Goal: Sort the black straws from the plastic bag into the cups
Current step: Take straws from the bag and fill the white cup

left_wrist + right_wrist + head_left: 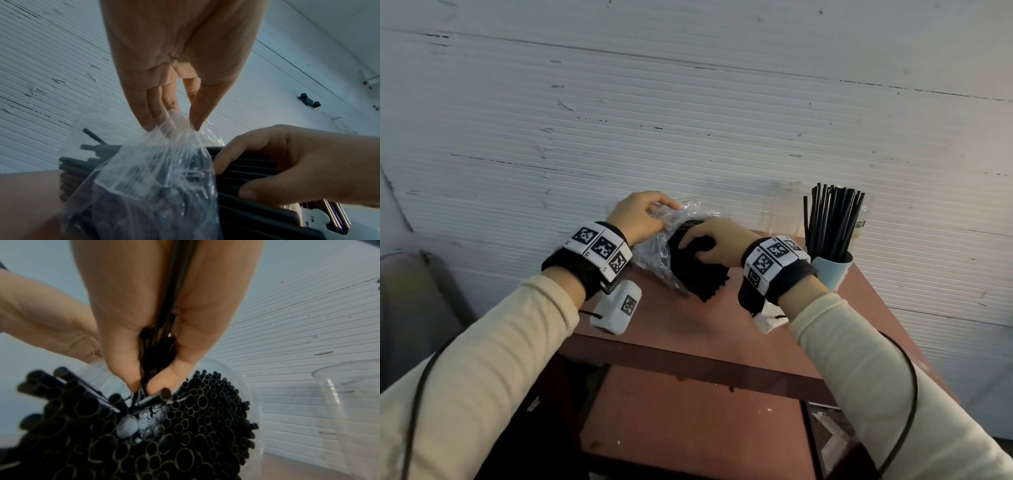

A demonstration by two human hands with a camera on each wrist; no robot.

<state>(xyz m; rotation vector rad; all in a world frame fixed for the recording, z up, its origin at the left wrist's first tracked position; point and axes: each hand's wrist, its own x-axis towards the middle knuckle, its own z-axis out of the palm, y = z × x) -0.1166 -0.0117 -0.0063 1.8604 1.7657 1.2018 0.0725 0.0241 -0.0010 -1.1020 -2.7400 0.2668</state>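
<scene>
A clear plastic bag (pixel 657 246) full of black straws (pixel 697 270) lies on the reddish table (pixel 698 325) near the wall. My left hand (pixel 642 216) pinches the crumpled bag (pixel 164 162) near its mouth. My right hand (pixel 717 245) grips a bunch of thin straws (pixel 162 344) at the bundle's open end, where many round straw ends (pixel 185 426) show. A light blue cup (pixel 832 269) at the right holds several upright black straws (pixel 832 219). A clear plastic cup (pixel 782 214) stands by the wall, also visible as the clear cup (pixel 349 402).
The corrugated white wall (pixel 688 120) rises right behind the table. The table's front edge (pixel 688 363) runs below my wrists, with a lower reddish shelf (pixel 688 421) beneath it. A dark chair-like shape (pixel 410 308) sits at the left.
</scene>
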